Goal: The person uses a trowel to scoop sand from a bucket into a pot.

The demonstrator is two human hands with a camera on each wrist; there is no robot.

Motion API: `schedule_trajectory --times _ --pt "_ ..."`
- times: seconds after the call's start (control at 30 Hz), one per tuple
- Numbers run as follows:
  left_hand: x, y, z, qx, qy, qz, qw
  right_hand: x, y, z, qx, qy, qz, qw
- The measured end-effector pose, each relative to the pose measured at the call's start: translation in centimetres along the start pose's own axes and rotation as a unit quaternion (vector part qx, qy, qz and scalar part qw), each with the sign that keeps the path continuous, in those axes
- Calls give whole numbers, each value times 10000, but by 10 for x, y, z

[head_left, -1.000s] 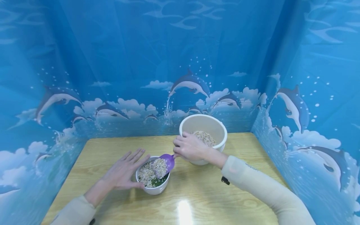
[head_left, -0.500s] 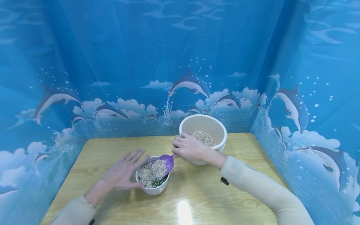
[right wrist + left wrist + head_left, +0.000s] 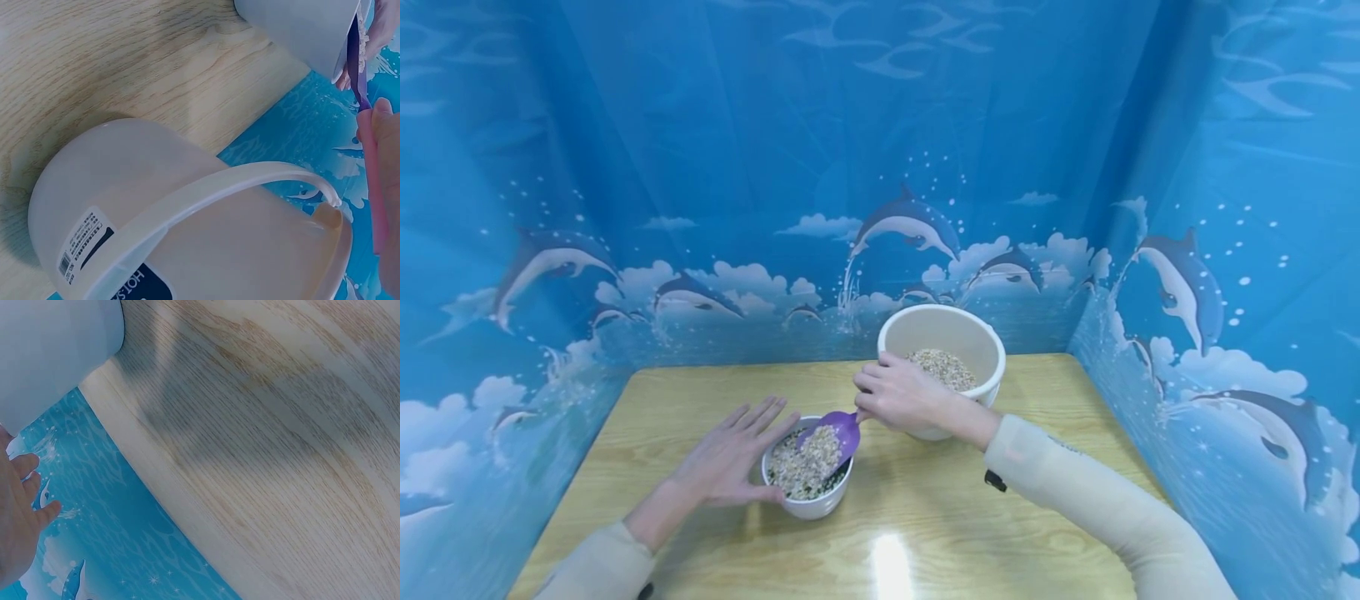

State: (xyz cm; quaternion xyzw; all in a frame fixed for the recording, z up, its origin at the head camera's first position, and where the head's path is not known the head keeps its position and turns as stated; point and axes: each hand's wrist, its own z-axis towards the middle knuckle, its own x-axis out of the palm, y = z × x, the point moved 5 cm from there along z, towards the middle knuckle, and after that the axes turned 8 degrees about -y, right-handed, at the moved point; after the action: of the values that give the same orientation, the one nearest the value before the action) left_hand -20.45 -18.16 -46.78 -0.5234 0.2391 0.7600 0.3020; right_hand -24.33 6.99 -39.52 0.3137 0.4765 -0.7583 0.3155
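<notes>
My right hand (image 3: pixel 904 396) grips a small purple shovel (image 3: pixel 848 432) by its handle, which is pink in the right wrist view. The blade tilts over a small white pot (image 3: pixel 816 507), with pale grains (image 3: pixel 820 451) on it. More grains lie inside the pot, and dark green shows among them near the front rim. My left hand (image 3: pixel 730 462) is spread with straight fingers at the pot's left side, its thumb by the rim. In the left wrist view only part of that hand (image 3: pixel 15 519) shows beside the pot (image 3: pixel 56 356).
A larger white bucket (image 3: pixel 994 390) with pale grains in its bottom stands right behind my right hand. Its carrying handle (image 3: pixel 187 200) hangs along the side in the right wrist view. Blue dolphin-print sheeting (image 3: pixel 737 167) rises around the wooden table (image 3: pixel 1000 533).
My right hand has shifted slightly left with the shovel, and the blade tips further. Grains have slid into the pot, and less green shows there. The left hand has stayed put.
</notes>
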Motion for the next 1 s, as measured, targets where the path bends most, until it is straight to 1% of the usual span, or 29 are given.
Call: schedule_trajectory --times 0.43,0.7,1.0 --pt "-1 0 0 -20 -2 5 10000 1 -6 -2 24 -44 -12 10000" --pt "-2 0 0 -5 -30 16 10000 1 -10 -4 -42 -90 -90 9999" --pt "-1 0 0 -18 11 43 10000 1 -13 -2 -57 -98 -152 9998"
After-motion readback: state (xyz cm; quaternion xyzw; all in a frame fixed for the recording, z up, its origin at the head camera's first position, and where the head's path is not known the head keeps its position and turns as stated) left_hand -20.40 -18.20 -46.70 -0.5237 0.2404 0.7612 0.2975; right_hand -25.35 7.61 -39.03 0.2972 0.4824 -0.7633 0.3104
